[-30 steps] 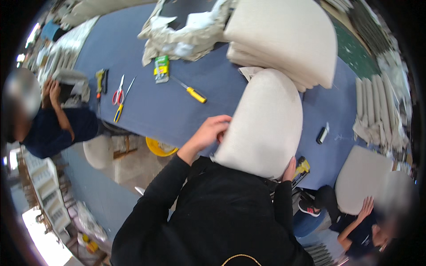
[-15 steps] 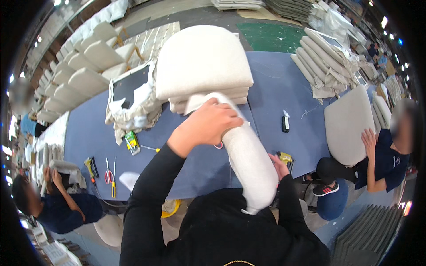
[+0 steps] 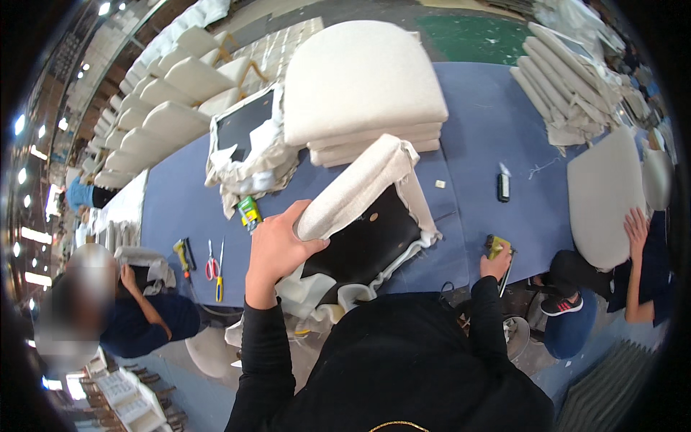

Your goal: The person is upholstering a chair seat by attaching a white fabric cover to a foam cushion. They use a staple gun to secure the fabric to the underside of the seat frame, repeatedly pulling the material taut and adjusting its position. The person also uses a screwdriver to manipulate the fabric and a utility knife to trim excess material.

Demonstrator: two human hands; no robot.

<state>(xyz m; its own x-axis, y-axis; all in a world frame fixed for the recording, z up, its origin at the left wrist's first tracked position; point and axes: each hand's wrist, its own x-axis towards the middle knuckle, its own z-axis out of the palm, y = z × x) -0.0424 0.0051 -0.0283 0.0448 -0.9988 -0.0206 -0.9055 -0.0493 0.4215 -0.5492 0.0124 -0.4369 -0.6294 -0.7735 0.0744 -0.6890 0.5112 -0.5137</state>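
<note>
A chair seat cushion (image 3: 358,186) in cream fabric lies tilted in front of me, its black underside facing up. Loose fabric edges and white padding stick out along its near side. My left hand (image 3: 277,241) grips its left corner, thumb over the folded fabric. At the table's right front edge my right hand (image 3: 494,266) is closed around a yellow-green staple gun (image 3: 497,247), apart from the cushion. Part of that grip is hidden by the hand itself.
Finished cream cushions (image 3: 363,79) are stacked at the far side of the blue table (image 3: 471,155). Red-handled scissors (image 3: 211,266), a yellow screwdriver (image 3: 219,284) and another staple gun (image 3: 186,255) lie left. A black box cutter (image 3: 503,187) lies right. Co-workers sit on both sides.
The cushion has been turned over, so its black underside shows. My left hand has shifted to its left corner. My right hand has let go of the cushion and taken hold of the staple gun.
</note>
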